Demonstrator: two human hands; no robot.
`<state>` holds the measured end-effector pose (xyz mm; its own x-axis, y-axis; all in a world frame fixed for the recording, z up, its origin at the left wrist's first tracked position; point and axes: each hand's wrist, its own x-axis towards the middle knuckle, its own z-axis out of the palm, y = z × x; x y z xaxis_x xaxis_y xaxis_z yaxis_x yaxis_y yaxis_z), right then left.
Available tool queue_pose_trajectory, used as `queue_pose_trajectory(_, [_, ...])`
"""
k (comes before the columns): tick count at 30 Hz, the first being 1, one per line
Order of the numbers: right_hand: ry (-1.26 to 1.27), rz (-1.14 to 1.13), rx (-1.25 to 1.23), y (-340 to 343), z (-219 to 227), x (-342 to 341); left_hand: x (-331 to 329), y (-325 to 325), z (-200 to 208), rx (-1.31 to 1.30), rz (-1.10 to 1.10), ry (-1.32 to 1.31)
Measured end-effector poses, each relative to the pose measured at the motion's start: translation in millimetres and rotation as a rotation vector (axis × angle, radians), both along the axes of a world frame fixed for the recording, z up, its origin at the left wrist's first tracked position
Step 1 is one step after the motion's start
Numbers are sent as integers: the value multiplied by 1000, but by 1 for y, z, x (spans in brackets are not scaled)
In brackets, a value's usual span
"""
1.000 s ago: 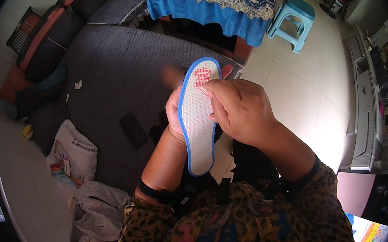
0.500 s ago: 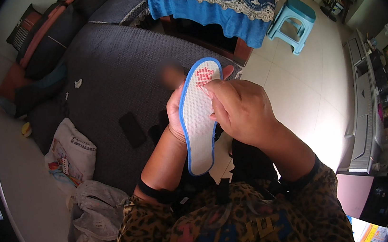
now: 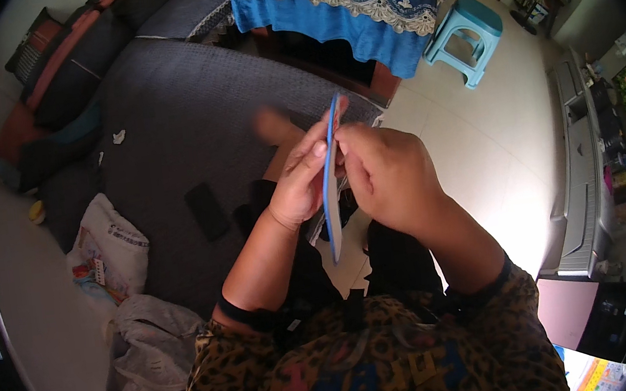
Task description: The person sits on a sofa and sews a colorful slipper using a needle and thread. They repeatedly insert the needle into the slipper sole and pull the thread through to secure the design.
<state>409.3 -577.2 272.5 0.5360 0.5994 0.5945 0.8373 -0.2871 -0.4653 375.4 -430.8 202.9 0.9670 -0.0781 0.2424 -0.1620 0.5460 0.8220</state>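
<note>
A shoe insole (image 3: 333,216) with a blue rim is held edge-on to the camera, so only its thin blue edge and a sliver of pale face show. My left hand (image 3: 302,177) grips it from the left side, thumb against its upper part. My right hand (image 3: 388,175) grips it from the right, fingers curled at its top half. Both hands meet in front of my chest, above my lap. My forearms rise from a leopard-print top (image 3: 363,367).
A dark grey sofa (image 3: 166,127) lies under and left of my hands, with a black phone (image 3: 207,211) on it. A printed white bag (image 3: 107,254) and a grey cloth (image 3: 149,353) lie lower left. A blue-clothed table (image 3: 338,7) and a turquoise stool (image 3: 465,39) stand beyond on pale tiles.
The insole has turned from lying face-up toward the camera to standing edge-on. My hands shifted with it and now clasp it from both sides.
</note>
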Motion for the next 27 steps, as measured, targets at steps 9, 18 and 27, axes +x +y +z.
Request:
queue_pose_trajectory(9, [1299, 467, 578, -33, -42, 41, -2, -12, 3, 79, 258, -144])
queue_pose_trajectory(18, [1386, 626, 679, -36, -79, 53, -6, -15, 6, 171, 286, -157])
queue_pose_trajectory(27, [1455, 559, 718, -32, -82, 50, -8, -14, 6, 220, 319, -153])
